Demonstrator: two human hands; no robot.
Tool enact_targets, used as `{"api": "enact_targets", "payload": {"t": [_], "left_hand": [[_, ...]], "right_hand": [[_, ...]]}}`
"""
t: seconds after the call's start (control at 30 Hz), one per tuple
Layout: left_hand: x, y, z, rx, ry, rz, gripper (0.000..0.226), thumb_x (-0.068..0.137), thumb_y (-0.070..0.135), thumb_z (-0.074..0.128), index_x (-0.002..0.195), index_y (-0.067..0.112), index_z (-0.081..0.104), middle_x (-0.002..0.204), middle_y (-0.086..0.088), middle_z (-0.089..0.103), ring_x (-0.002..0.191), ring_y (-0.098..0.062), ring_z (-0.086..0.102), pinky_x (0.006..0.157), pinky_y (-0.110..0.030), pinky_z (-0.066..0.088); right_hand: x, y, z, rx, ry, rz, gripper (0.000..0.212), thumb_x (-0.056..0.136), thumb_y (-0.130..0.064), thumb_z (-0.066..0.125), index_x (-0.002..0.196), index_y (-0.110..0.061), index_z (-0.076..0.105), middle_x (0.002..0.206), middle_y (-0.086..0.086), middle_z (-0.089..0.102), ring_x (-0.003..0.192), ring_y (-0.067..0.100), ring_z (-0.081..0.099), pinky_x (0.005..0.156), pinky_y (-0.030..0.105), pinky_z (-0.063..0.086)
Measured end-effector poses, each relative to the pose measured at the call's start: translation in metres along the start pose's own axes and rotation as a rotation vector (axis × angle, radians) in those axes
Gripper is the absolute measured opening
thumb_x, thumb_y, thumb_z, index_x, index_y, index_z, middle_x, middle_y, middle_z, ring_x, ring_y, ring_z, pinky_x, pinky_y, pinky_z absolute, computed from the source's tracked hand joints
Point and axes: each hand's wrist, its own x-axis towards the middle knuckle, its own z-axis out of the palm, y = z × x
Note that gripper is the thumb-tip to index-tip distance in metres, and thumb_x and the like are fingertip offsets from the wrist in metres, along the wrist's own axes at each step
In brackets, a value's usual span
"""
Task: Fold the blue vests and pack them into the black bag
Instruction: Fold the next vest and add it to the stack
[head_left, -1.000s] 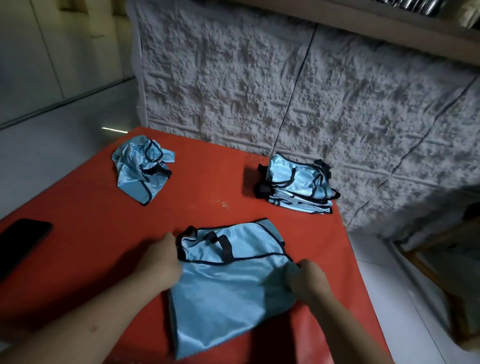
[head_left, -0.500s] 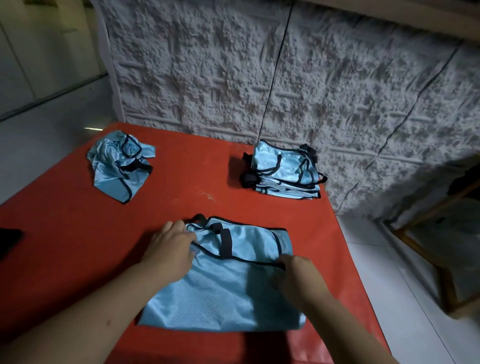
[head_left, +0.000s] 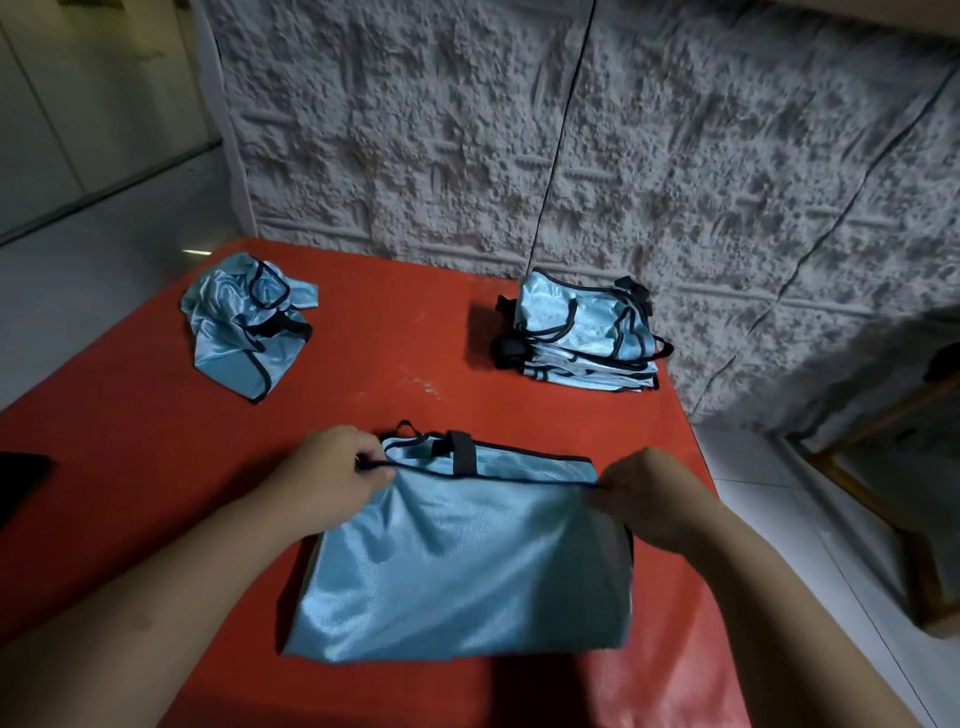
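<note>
Left hand (head_left: 332, 475) and right hand (head_left: 649, 499) each pinch the black-trimmed edge of the vest (head_left: 457, 561), which lies mid-fold on the red table (head_left: 130, 441). Risk: slippery fabric, apparently satin, could slide and skew the fold.

A red desk (head_left: 156, 457) stands with its far edge against a rough grey textured wall (head_left: 675, 171). A dark flat object (head_left: 18, 480) lies at the desk's left edge. A wooden frame (head_left: 883, 519) stands on the pale tiled floor (head_left: 810, 551) beyond the right edge.
</note>
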Motion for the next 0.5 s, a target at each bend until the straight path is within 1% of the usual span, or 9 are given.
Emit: {"api": "enact_targets", "payload": {"t": [0.03, 0.07, 0.1, 0.17, 0.23, 0.27, 0.33, 0.4, 0.5], "left_hand": [[0.004, -0.001, 0.001, -0.015, 0.013, -0.016, 0.024, 0.088, 0.027, 0.075, 0.066, 0.024, 0.065, 0.074, 0.004, 0.064, 0.066, -0.014, 0.06, 0.058, -0.028, 0.043], [0.007, -0.003, 0.003, -0.027, 0.029, -0.033, 0.024, 0.089, 0.026, 0.073, 0.067, 0.021, 0.066, 0.069, 0.002, 0.065, 0.062, -0.016, 0.061, 0.056, -0.03, 0.044], [0.01, -0.004, 0.006, -0.03, 0.044, -0.052, 0.024, 0.09, 0.026, 0.072, 0.068, 0.019, 0.066, 0.065, 0.001, 0.065, 0.059, -0.018, 0.061, 0.056, -0.031, 0.047], [0.016, -0.01, 0.012, -0.007, 0.076, -0.074, 0.023, 0.091, 0.028, 0.071, 0.069, 0.021, 0.067, 0.067, 0.003, 0.066, 0.061, -0.018, 0.063, 0.06, -0.036, 0.052], [0.021, -0.015, 0.019, 0.059, 0.122, -0.063, 0.018, 0.09, 0.03, 0.073, 0.075, 0.022, 0.069, 0.073, 0.003, 0.066, 0.066, -0.018, 0.062, 0.064, -0.038, 0.053], [0.023, -0.017, 0.022, 0.094, 0.152, -0.05, 0.016, 0.09, 0.031, 0.074, 0.079, 0.019, 0.07, 0.074, 0.001, 0.065, 0.068, -0.019, 0.06, 0.064, -0.038, 0.052], [0.025, -0.021, 0.029, 0.14, 0.211, -0.034, 0.018, 0.091, 0.032, 0.073, 0.084, 0.016, 0.07, 0.075, -0.002, 0.062, 0.072, -0.022, 0.057, 0.063, -0.036, 0.049], [0.027, -0.026, 0.037, 0.192, 0.249, -0.029, 0.019, 0.093, 0.033, 0.071, 0.088, 0.015, 0.069, 0.078, -0.004, 0.059, 0.078, -0.025, 0.055, 0.065, -0.037, 0.047], [0.03, -0.025, 0.038, 0.167, 0.227, -0.068, 0.018, 0.092, 0.033, 0.072, 0.096, 0.016, 0.069, 0.085, -0.004, 0.056, 0.077, -0.026, 0.056, 0.065, -0.036, 0.048]], "right_hand": [[0.005, -0.002, 0.003, 0.03, 0.07, 0.011, 0.037, 0.09, -0.03, 0.066, 0.06, -0.009, 0.057, 0.056, 0.004, 0.05, 0.058, 0.02, 0.043, 0.053, 0.028, 0.035], [0.01, -0.005, 0.006, 0.066, 0.143, 0.023, 0.039, 0.091, -0.029, 0.064, 0.061, -0.006, 0.054, 0.055, 0.004, 0.047, 0.057, 0.02, 0.042, 0.051, 0.029, 0.032], [0.016, -0.007, 0.012, 0.097, 0.195, 0.05, 0.039, 0.092, -0.029, 0.063, 0.063, -0.004, 0.055, 0.056, 0.004, 0.049, 0.057, 0.021, 0.042, 0.051, 0.029, 0.033], [0.027, -0.007, 0.028, 0.131, 0.229, 0.115, 0.037, 0.092, -0.031, 0.062, 0.064, -0.009, 0.057, 0.058, 0.002, 0.055, 0.06, 0.023, 0.05, 0.053, 0.032, 0.036], [0.036, -0.005, 0.047, 0.154, 0.23, 0.185, 0.035, 0.092, -0.034, 0.061, 0.064, -0.013, 0.057, 0.064, 0.001, 0.059, 0.07, 0.03, 0.058, 0.06, 0.031, 0.038], [0.04, -0.003, 0.056, 0.156, 0.232, 0.206, 0.034, 0.092, -0.037, 0.061, 0.066, -0.014, 0.059, 0.068, 0.003, 0.062, 0.076, 0.033, 0.062, 0.063, 0.031, 0.039], [0.041, -0.003, 0.07, 0.141, 0.256, 0.249, 0.033, 0.092, -0.045, 0.06, 0.08, -0.015, 0.069, 0.082, 0.008, 0.07, 0.085, 0.035, 0.066, 0.066, 0.032, 0.042], [0.04, -0.007, 0.078, 0.128, 0.315, 0.303, 0.035, 0.092, -0.051, 0.057, 0.098, -0.021, 0.074, 0.095, 0.009, 0.074, 0.092, 0.035, 0.067, 0.069, 0.033, 0.045], [0.039, -0.013, 0.08, 0.125, 0.358, 0.333, 0.035, 0.094, -0.053, 0.054, 0.106, -0.027, 0.074, 0.099, 0.008, 0.074, 0.094, 0.035, 0.068, 0.074, 0.035, 0.047]]}}
